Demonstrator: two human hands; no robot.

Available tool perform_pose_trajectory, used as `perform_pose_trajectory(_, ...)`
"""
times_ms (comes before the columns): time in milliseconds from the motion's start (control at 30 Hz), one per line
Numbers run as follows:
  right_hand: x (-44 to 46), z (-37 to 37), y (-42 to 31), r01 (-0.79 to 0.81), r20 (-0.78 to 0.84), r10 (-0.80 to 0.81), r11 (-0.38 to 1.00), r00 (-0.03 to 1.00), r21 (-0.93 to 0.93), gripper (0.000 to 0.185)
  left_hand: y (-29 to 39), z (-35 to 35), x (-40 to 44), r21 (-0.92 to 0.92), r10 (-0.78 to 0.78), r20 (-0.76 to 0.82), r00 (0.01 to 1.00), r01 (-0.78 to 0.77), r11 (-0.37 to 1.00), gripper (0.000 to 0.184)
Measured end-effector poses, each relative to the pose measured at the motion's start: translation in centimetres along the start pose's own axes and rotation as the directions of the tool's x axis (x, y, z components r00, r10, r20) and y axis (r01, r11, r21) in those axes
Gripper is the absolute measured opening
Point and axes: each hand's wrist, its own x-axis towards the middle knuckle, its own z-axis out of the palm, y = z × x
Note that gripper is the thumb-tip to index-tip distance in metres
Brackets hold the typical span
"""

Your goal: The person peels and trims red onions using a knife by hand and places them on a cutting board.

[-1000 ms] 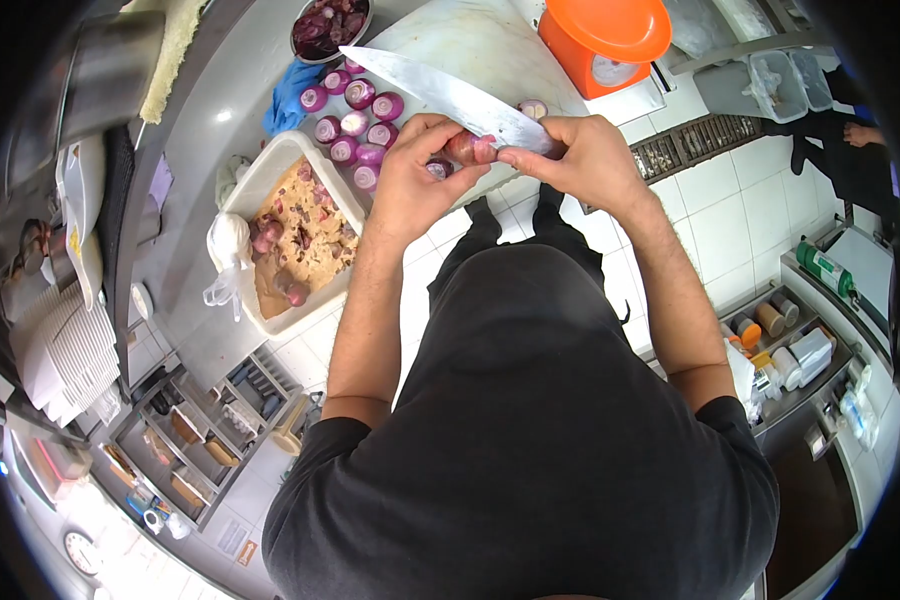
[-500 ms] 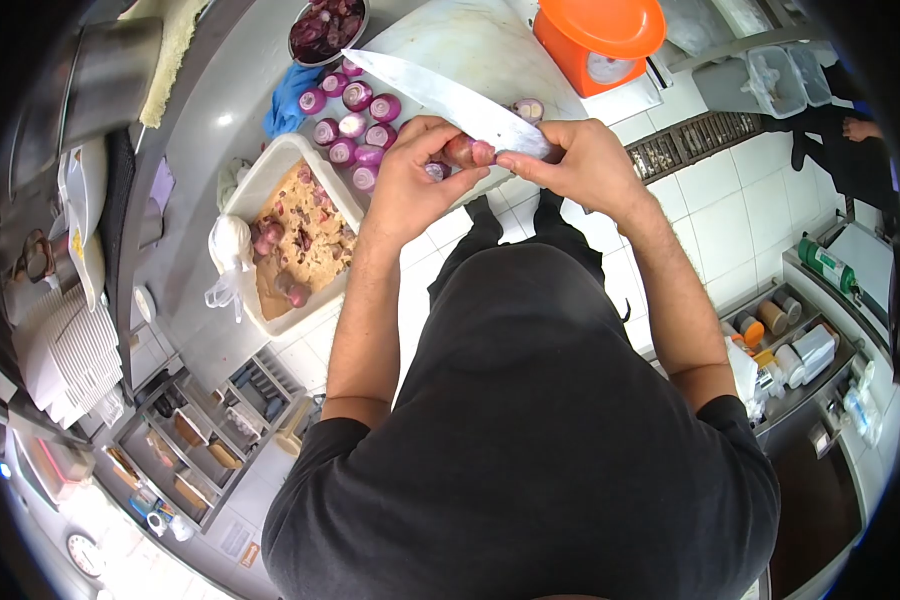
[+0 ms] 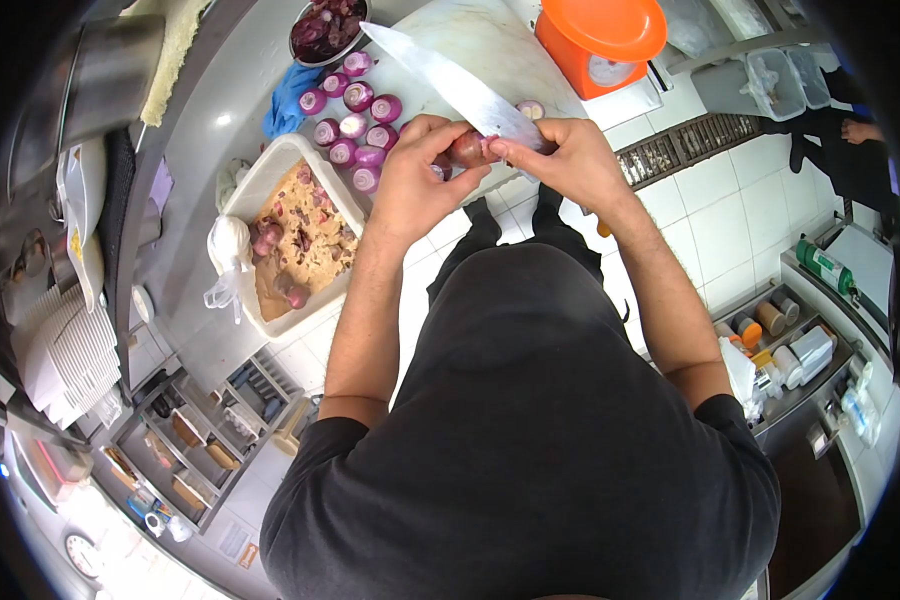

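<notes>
Between the fingers of my left hand [image 3: 422, 178] is a red onion [image 3: 467, 150] with reddish-brown skin on it. My right hand [image 3: 578, 165] is closed round the handle end of a large kitchen knife [image 3: 450, 85], whose broad blade points up and left over the cutting board [image 3: 490, 40]. The right thumb touches the onion's end beside the blade; the handle is mostly hidden by the fingers. Several peeled purple onions [image 3: 381, 136] sit together left of my hands. Past the blade, a cut onion piece [image 3: 531, 109] lies on the board.
A white tub [image 3: 300, 145] at left holds unpeeled onions and loose skins. Behind it are a blue cloth [image 3: 292, 98] and a metal bowl [image 3: 328, 30] of dark skins. An orange scale [image 3: 605, 45] stands right of the board. Another person's hand [image 3: 860, 130] shows at far right.
The knife blade has tilted slightly more upright and its tip has shifted right. My right hand has moved a little left and down, its thumb closer over the onion's end.
</notes>
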Motion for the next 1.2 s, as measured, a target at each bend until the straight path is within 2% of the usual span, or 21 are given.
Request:
perform_pose_trajectory(67, 0.0, 0.4, 0.4, -0.009, -0.005, 0.010, 0.996, 1.000, 0.085, 0.056, -0.6, 0.4, -0.1, -0.010, 0.000, -0.017, 1.000, 0.000, 1.000, 0.045)
perform_pose_trajectory(167, -0.2, 0.3, -0.5, -0.056, 0.027, 0.054, 0.991, 0.998, 0.119, 0.054, -0.1, 0.5, 0.1, 0.059, 0.017, -0.054, 0.998, -0.014, 0.998, 0.045)
perform_pose_trajectory(267, -0.6, 0.5, -1.1, -0.043, 0.031, 0.039, 0.990, 0.999, 0.138, 0.053, -1.1, 0.9, 0.4, 0.106, 0.058, -0.091, 0.994, -0.049, 0.993, 0.031)
perform_pose_trajectory(367, -0.9, 1.2, -1.2, -0.035, 0.022, 0.032, 0.991, 0.999, 0.128, 0.053, -2.1, 1.0, 0.5, 0.160, 0.070, -0.058, 0.996, -0.060, 0.985, 0.028)
perform_pose_trajectory(567, -1.0, 1.5, -1.6, -0.161, 0.118, 0.131, 0.940, 0.984, 0.301, 0.054, -1.0, 1.3, 0.3, 0.051, -0.096, -0.047, 0.994, 0.098, 0.994, 0.036)
perform_pose_trajectory(767, -0.8, 0.8, -0.9, -0.216, 0.157, 0.167, 0.898, 0.973, 0.383, 0.055, -0.5, 1.8, 0.5, 0.076, 0.056, -0.184, 0.981, -0.042, 0.996, 0.036)
perform_pose_trajectory(867, -1.1, 0.5, -1.9, -0.232, 0.158, 0.179, 0.870, 0.971, 0.435, 0.057, -1.6, 2.1, 0.5, 0.149, 0.056, -0.157, 0.986, -0.032, 0.988, 0.040)
perform_pose_trajectory(967, -0.9, 0.4, -1.5, -0.240, 0.156, 0.190, 0.868, 0.969, 0.435, 0.057, -1.7, 2.2, 0.5, 0.140, 0.002, -0.140, 0.990, 0.018, 0.990, 0.042)
perform_pose_trajectory(1067, -0.1, 0.3, -0.2, -0.243, 0.119, 0.212, 0.878, 0.970, 0.413, 0.056, -3.4, 2.5, 0.2, -0.080, -0.025, -0.153, 0.988, 0.013, 0.997, 0.041)
perform_pose_trajectory(1200, -0.1, 0.1, 0.4, -0.231, 0.058, 0.224, 0.920, 0.973, 0.316, 0.056, -4.9, 2.7, 0.1, -0.357, -0.119, -0.096, 0.988, 0.077, 0.931, 0.045)
